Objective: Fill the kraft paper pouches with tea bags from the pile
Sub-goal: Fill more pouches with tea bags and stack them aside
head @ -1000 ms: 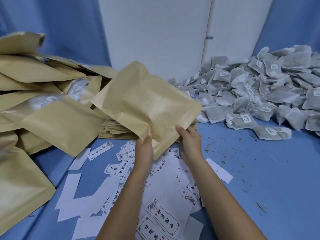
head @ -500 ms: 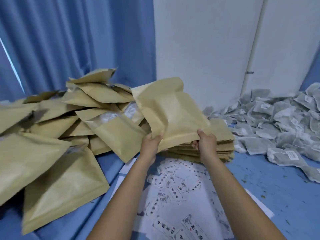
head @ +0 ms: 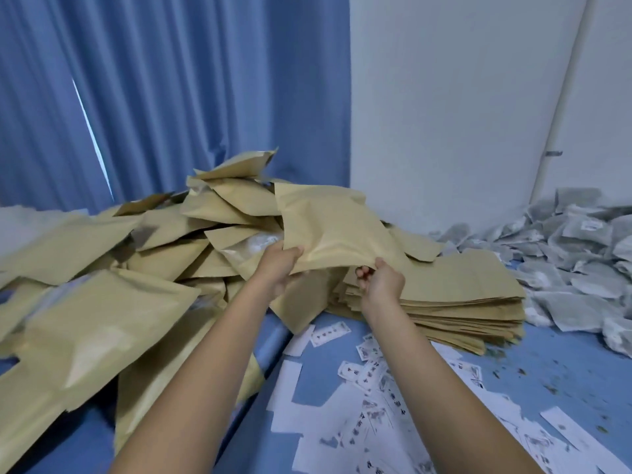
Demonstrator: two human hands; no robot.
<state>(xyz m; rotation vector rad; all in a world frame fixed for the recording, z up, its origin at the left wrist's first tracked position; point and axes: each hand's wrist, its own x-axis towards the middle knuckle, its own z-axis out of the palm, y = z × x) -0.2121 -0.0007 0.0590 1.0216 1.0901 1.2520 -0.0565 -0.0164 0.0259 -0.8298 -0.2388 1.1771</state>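
Kraft pouch (head: 335, 230) is held up by its near edge: left hand (head: 278, 265) pinches it, thumb on top; right hand (head: 381, 282) grips it with curled fingers. Tea bags (head: 574, 254) lie far right.

Packing workroom: heaped pouches (head: 102, 323), tea bags (head: 574, 254).

Left: blocked by a heap of kraft pouches (head: 102, 302).
Centre: taken up by the flat pouch stack (head: 461, 295); paper labels (head: 376, 398) are strewn in front.
Right: bare blue surface (head: 564, 378) is left open before the tea bag pile (head: 581, 261).
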